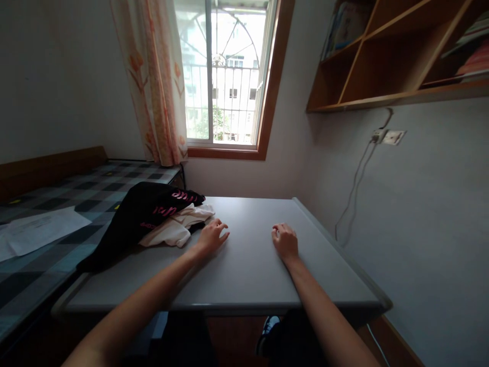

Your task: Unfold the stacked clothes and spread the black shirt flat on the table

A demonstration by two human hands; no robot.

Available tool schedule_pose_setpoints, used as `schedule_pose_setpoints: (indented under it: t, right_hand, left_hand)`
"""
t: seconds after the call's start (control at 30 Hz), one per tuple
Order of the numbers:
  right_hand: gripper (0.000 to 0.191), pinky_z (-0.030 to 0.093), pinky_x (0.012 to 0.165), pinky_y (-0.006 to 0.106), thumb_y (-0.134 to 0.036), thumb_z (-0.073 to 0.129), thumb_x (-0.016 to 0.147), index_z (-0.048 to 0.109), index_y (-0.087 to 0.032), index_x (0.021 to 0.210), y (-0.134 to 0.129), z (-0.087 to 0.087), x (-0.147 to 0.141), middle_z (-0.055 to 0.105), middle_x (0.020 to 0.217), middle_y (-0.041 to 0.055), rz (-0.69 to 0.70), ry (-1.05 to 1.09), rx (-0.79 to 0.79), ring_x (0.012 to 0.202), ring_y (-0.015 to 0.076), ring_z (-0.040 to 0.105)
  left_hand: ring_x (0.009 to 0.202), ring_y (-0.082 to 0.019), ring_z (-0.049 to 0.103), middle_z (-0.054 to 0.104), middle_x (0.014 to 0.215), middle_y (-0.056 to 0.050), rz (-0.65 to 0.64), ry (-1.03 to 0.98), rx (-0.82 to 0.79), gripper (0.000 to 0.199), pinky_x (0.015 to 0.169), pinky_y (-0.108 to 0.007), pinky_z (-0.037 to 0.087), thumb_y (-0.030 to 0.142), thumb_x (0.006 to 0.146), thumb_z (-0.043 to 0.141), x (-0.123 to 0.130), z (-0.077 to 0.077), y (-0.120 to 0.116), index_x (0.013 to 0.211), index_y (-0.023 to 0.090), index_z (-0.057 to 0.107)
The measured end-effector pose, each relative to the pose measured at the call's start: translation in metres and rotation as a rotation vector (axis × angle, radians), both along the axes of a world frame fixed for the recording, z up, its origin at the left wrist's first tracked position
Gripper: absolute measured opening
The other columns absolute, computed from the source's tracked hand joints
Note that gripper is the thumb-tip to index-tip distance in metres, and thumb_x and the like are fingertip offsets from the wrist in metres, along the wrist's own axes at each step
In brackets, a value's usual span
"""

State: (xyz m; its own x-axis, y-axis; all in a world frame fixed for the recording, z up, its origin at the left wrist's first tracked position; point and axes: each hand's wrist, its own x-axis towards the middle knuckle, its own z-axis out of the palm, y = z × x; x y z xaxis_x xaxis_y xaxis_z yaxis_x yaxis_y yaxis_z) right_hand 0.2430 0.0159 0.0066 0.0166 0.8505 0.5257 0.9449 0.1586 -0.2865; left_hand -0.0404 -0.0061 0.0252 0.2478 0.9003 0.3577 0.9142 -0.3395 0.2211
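My left hand (pixel 214 236) rests on the grey table (pixel 248 275), fingers apart and slightly bent, holding nothing. Just left of it lies a crumpled cream cloth (pixel 170 232), partly under a black cloth (pixel 133 214) with pink lettering. The black cloth spreads over the table's left side to its front left corner. On the right half of the tabletop sits my right hand (pixel 284 240), with its fingers curled loosely and nothing visible in them. A bare stretch of tabletop lies between the two hands.
A bed with a checked cover (pixel 57 196) adjoins the table at left, with papers (pixel 48 229) on it. Behind stand a curtain (pixel 158 81) and a window (pixel 233 76). Wooden shelves (pixel 397 56) hang upper right, above a socket (pixel 393 136) with a dangling cable.
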Motion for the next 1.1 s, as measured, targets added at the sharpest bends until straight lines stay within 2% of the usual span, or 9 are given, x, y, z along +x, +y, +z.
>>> schedule_pose_setpoints:
  t: [0.07,0.13,0.27,0.33,0.4,0.5,0.67,1.1]
  right_hand:
    - [0.035,0.038,0.093,0.034,-0.025,0.039,0.091,0.069,-0.017,0.107,-0.002,0.002,0.003,0.063,0.120,0.0116,-0.047,-0.057,0.039,0.108,0.0237,0.056]
    - [0.040,0.036,0.098,0.037,-0.032,0.039,0.093,0.064,-0.019,0.121,-0.001,0.001,0.003,0.054,0.136,0.0116,-0.080,-0.091,0.017,0.120,0.0254,0.049]
    - [0.059,0.025,0.110,0.045,-0.055,0.037,0.094,0.044,-0.026,0.146,0.002,-0.004,-0.003,0.031,0.157,0.0095,-0.081,-0.173,-0.236,0.142,0.0290,0.026]
    - [0.068,0.018,0.114,0.049,-0.064,0.032,0.092,0.031,-0.031,0.152,0.004,-0.006,-0.005,0.018,0.162,0.0072,-0.058,-0.202,-0.371,0.147,0.0301,0.015]
    - [0.073,0.013,0.116,0.051,-0.069,0.027,0.091,0.022,-0.033,0.154,0.006,-0.007,-0.005,0.011,0.163,0.0059,-0.036,-0.217,-0.464,0.148,0.0303,0.011]
    - [0.075,0.010,0.116,0.053,-0.072,0.023,0.090,0.018,-0.034,0.155,0.008,-0.007,-0.004,0.011,0.164,0.0060,-0.015,-0.235,-0.538,0.148,0.0306,0.011]
    - [0.073,0.009,0.116,0.053,-0.071,0.023,0.090,0.024,-0.035,0.153,0.008,-0.006,-0.004,0.016,0.163,0.0058,-0.008,-0.253,-0.574,0.148,0.0314,0.011]
    - [0.072,0.010,0.116,0.055,-0.069,0.025,0.091,0.024,-0.033,0.154,0.009,-0.008,-0.004,0.017,0.162,0.0065,-0.006,-0.276,-0.566,0.148,0.0320,0.012]
  left_hand:
    - [0.112,-0.023,0.057,0.060,0.119,-0.009,-0.045,-0.029,0.001,0.033,0.100,-0.035,0.044,0.037,0.092,0.055,0.006,-0.015,0.001,0.120,0.021,0.064]
    - [0.120,-0.025,0.054,0.058,0.128,-0.011,-0.067,-0.047,-0.007,0.041,0.105,-0.039,0.041,0.040,0.092,0.054,0.006,-0.022,0.001,0.128,0.020,0.059]
    - [0.135,-0.027,0.042,0.049,0.143,-0.013,-0.083,-0.031,-0.015,0.052,0.113,-0.043,0.031,0.046,0.094,0.049,0.001,-0.021,-0.006,0.138,0.019,0.051]
    - [0.141,-0.028,0.034,0.043,0.148,-0.013,-0.075,-0.006,-0.044,0.057,0.116,-0.046,0.026,0.050,0.094,0.045,-0.001,-0.021,-0.011,0.143,0.021,0.046]
    - [0.145,-0.030,0.025,0.037,0.153,-0.013,-0.061,0.027,-0.087,0.062,0.117,-0.051,0.021,0.056,0.094,0.042,-0.001,-0.022,-0.013,0.146,0.023,0.041]
    - [0.147,-0.032,0.017,0.030,0.157,-0.013,-0.050,0.080,-0.139,0.070,0.116,-0.056,0.015,0.064,0.092,0.038,0.001,-0.025,-0.014,0.149,0.024,0.035]
    - [0.147,-0.033,0.018,0.028,0.158,-0.013,-0.054,0.131,-0.203,0.075,0.117,-0.055,0.012,0.070,0.090,0.032,0.001,-0.026,-0.014,0.150,0.026,0.036]
    - [0.145,-0.035,0.024,0.030,0.156,-0.015,-0.065,0.113,-0.200,0.071,0.116,-0.055,0.014,0.065,0.090,0.039,0.002,-0.023,-0.017,0.148,0.023,0.040]
